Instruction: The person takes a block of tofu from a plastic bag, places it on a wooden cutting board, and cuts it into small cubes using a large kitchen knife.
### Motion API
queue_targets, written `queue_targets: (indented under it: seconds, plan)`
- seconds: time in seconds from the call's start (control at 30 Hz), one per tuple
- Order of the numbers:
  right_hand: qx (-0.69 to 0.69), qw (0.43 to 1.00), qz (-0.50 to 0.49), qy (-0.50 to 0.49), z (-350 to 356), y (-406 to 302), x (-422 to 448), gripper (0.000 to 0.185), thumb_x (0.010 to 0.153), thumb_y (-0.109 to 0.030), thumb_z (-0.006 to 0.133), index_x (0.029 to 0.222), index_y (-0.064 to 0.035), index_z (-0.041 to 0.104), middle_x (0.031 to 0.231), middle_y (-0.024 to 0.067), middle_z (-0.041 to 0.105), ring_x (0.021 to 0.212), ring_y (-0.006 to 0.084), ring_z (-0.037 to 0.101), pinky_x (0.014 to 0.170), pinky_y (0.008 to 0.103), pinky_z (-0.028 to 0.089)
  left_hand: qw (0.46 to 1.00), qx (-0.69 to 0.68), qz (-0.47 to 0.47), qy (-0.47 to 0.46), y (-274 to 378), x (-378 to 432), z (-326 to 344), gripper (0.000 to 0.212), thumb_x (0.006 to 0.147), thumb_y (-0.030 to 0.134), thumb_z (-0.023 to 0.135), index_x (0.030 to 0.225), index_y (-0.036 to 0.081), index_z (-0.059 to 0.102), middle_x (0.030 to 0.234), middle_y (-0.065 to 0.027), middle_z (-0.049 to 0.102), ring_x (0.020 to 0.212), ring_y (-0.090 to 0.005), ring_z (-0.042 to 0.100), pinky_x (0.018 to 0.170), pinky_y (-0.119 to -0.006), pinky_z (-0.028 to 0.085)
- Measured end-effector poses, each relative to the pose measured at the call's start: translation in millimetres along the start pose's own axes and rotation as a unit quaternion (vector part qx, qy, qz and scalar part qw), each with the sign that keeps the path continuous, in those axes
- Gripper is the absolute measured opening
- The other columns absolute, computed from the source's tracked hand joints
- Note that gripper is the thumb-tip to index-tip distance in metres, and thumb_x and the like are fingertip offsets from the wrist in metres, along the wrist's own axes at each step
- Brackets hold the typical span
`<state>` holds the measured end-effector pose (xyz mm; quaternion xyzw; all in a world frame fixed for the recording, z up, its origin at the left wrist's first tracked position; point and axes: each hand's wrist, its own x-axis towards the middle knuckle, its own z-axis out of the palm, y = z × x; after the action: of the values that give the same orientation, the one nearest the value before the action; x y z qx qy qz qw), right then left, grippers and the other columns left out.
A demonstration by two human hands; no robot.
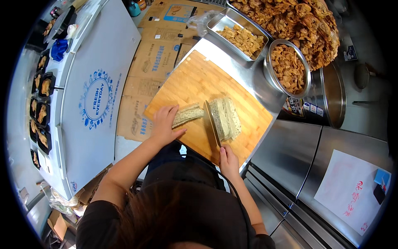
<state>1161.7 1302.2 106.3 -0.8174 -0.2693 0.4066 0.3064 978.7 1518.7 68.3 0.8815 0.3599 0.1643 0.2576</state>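
Observation:
On a wooden cutting board (202, 74), my left hand (164, 124) rests against the left end of a pale, speckled strip of layered food (189, 115), fingers behind it and thumb in front. My right hand (229, 160) grips the handle of a knife (212, 124), whose blade points away from me. Right of the blade lies a wider stack of the same pale layered pieces (225, 119). The blade stands between the strip and the stack, close beside the stack. Whether its edge touches the board cannot be told.
A rectangular metal tray (214, 23) and a round metal bowl (268, 68) hold browned pieces beyond the board. A large heap of browned food (298, 28) is at upper right. A white chest freezer (102, 56) carries black food trays at left. Steel cabinet doors (286, 149) are at right.

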Motion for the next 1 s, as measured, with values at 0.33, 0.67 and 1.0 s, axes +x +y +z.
queue_targets:
  seconds: [0.33,0.67,1.0]
  plan:
    - [-0.043,0.998,-0.035,-0.013,1,-25,13,0.031,0.101,-0.028,0.049,0.117,-0.0047,0.060,0.088,0.0226,0.068,0.085,0.0400,0.066,0.075,0.0430,0.051,0.999,0.015,0.030,-0.002,7,4,4,0.069,0.069,0.030,0.080,0.127,0.005,0.054,0.120,-0.0135,0.056,0.113,-0.0338,0.052,0.096,-0.045,0.041]
    - [-0.072,0.993,-0.084,-0.033,6,-65,2,0.029,0.103,-0.026,0.046,0.113,-0.0015,0.059,0.063,0.0109,0.056,0.059,0.0236,0.059,0.058,0.0357,0.045,0.982,-0.073,0.167,0.055,-10,20,20,0.031,0.075,0.008,0.071,0.104,0.002,0.063,0.103,-0.0132,0.065,0.095,-0.0332,0.062,0.079,-0.040,0.052]
    - [-0.140,0.988,-0.018,-0.064,20,-66,24,0.028,0.102,-0.029,0.043,0.106,-0.0058,0.058,0.086,0.0270,0.063,0.085,0.0458,0.062,0.073,0.0526,0.047,0.980,-0.076,0.180,0.049,-14,17,25,0.028,0.077,0.007,0.067,0.104,0.003,0.062,0.108,-0.0129,0.062,0.099,-0.0323,0.061,0.082,-0.040,0.051]
